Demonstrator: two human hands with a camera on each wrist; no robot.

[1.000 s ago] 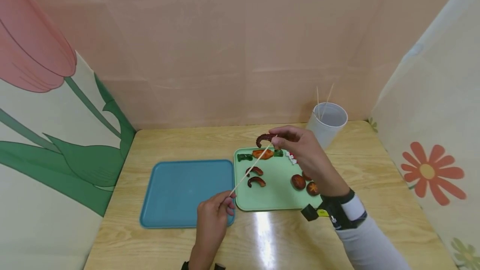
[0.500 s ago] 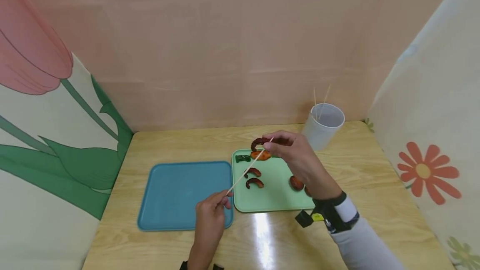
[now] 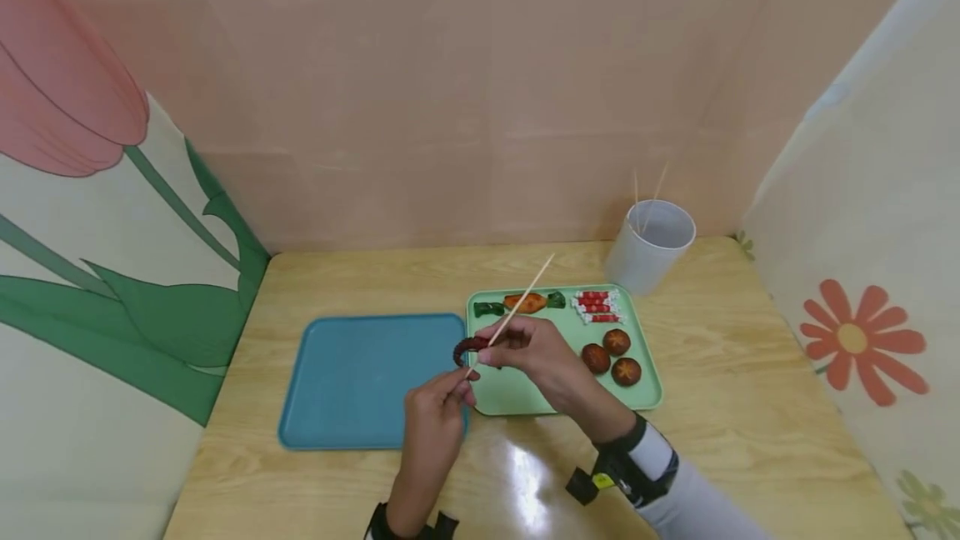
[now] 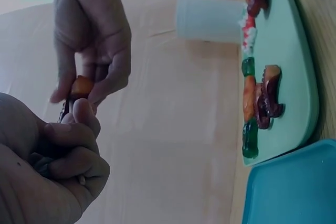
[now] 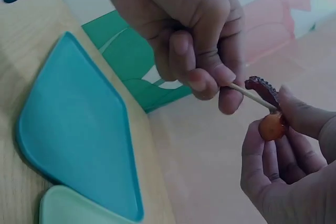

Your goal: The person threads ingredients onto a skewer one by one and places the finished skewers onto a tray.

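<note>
Maroon knobs line the curled tentacle (image 3: pixel 465 347) the right grip (image 3: pixel 542 358) pinches, the left grip (image 3: pixel 437 417) pinching a skewer (image 3: pixel 527 292).

In the head view, the right hand (image 3: pixel 536 357) blocks out two tentacle pieces (image 4: pixel 271 92) on the green tray (image 3: pixel 517 397), the left hand (image 3: pixel 435 423) covers the lower stretch of the skewer (image 3: pixel 522 299), and the white cup (image 3: pixel 643 267) hides the bottoms of its sticks (image 3: pixel 661 182)! Over at the left wrist, red-and-white candies (image 4: pixel 248 34) blur together and the edge slices off the blue tray (image 4: pixel 296 192).
</note>
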